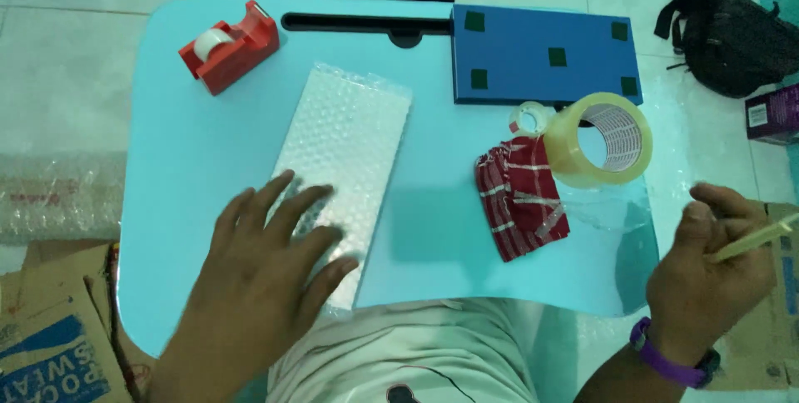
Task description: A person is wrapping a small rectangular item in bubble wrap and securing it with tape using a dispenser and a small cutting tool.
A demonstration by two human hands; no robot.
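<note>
My left hand [270, 249] lies flat, fingers spread, on the near end of a long sheet of bubble wrap [349, 136] on a light blue lap table [200, 145]. My right hand [712, 266] hovers off the table's right edge, fingers closed on a strip of clear packing tape [753, 239] that stretches from a big roll of clear tape [603, 138]. A purple band circles that wrist. A folded red and white checked cloth [520, 199] lies just left of the roll.
A red tape dispenser [229, 45] stands at the far left, a dark blue flat box [545, 55] at the far right, a small tape roll [528, 117] below it. Cardboard boxes [42, 328] and bubble wrap [50, 199] lie left on the floor, a black bag [732, 32] right.
</note>
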